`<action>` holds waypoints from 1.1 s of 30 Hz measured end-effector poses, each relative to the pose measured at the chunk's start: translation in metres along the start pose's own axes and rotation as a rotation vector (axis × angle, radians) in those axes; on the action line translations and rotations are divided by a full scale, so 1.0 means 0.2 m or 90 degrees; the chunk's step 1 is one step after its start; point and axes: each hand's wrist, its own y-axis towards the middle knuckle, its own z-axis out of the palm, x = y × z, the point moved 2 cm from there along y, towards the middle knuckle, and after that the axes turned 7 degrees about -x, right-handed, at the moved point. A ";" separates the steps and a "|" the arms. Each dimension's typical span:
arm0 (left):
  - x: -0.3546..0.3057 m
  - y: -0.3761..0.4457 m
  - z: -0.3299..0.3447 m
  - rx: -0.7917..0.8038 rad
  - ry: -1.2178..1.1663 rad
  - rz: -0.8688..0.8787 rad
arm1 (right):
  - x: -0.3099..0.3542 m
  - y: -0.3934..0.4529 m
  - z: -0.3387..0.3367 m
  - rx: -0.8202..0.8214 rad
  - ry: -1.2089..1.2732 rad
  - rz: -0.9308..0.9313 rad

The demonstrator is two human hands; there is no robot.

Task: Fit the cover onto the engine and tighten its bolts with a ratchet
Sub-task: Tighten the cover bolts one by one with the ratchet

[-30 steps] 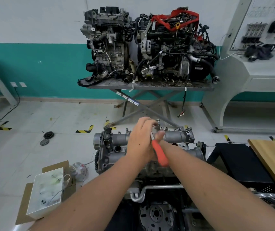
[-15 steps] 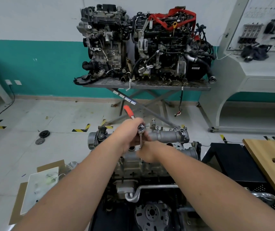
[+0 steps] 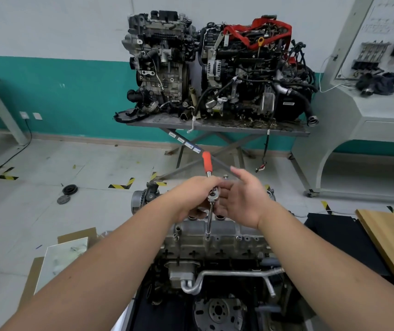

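Your left hand [image 3: 194, 195] pinches the ratchet [image 3: 210, 187] near its head, its extension bar standing on a bolt [image 3: 207, 238] in the cover [image 3: 217, 232] atop the engine [image 3: 215, 261]; your right hand [image 3: 241, 198] hangs spread beside it.

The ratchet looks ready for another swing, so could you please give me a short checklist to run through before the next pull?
1. Socket on the bolt: the extension runs from the ratchet down to the cover; seating cannot tell.
2. Head steadied: left hand grips at the ratchet head; ok.
3. Handle held: right hand is open beside the head, off the orange handle; not ok.
4. Swing room: the handle points away from the person, nothing close around it; ok.
5. Extension upright: nearly, leaning slightly; ok.
6. Other bolts tight: cannot tell.
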 end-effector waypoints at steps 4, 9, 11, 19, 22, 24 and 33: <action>0.02 0.03 0.03 0.011 -0.091 0.092 | -0.01 0.00 0.12 0.013 -0.018 -0.019; 0.21 0.02 0.05 -0.020 -0.423 0.116 | -0.02 0.04 0.20 -0.059 -0.035 -0.090; 0.32 0.03 0.04 -0.043 -0.501 0.083 | -0.04 0.06 0.18 -0.081 0.055 -0.094; 0.52 0.15 0.07 -0.030 0.727 0.157 | -0.09 0.00 0.16 -0.069 0.109 -0.272; 0.54 0.17 0.08 -0.041 0.745 0.112 | -0.16 -0.04 0.17 -0.063 0.025 -0.356; 0.52 0.17 0.08 -0.041 0.775 0.117 | -0.19 -0.07 0.17 -0.073 -0.129 -0.434; 0.52 0.20 0.09 -0.041 0.782 0.092 | -0.06 -0.14 0.21 -0.144 -0.893 -1.010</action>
